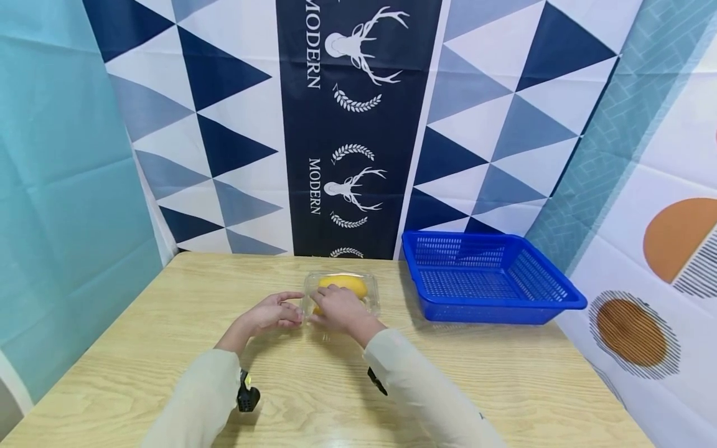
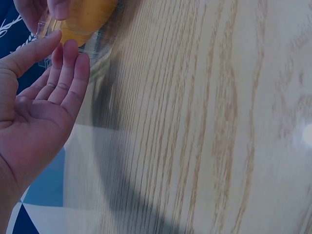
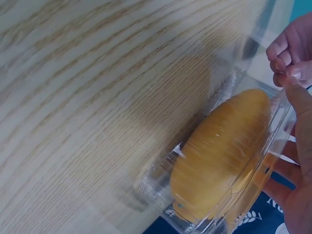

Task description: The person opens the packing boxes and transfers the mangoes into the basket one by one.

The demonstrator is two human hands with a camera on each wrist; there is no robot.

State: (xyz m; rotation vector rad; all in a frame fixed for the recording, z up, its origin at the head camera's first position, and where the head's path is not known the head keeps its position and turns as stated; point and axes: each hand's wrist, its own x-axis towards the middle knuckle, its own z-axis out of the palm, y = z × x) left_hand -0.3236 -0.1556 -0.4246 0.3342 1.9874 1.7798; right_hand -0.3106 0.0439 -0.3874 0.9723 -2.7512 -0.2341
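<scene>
A clear plastic clamshell box (image 1: 370, 285) sits on the table in the head view. Inside are smooth yellow mangoes (image 1: 347, 283), the upper one plain to see through the plastic in the right wrist view (image 3: 219, 151). My left hand (image 1: 277, 311) is at the box's left side, fingers fairly straight and tips at its corner; the left wrist view shows its palm (image 2: 46, 107). Over the box reaches my right hand (image 1: 343, 309). Its thumb lies along the rim while its other fingers (image 3: 278, 187) spread over the lid, holding it. Part of the box is hidden under that hand.
A blue plastic basket (image 1: 493, 305) stands at the back right of the wood-grain table (image 1: 224, 280). Patterned cloth (image 1: 358, 124) hangs behind the table, with more cloth at both sides. A black wrist device (image 1: 247, 392) shows at the left sleeve.
</scene>
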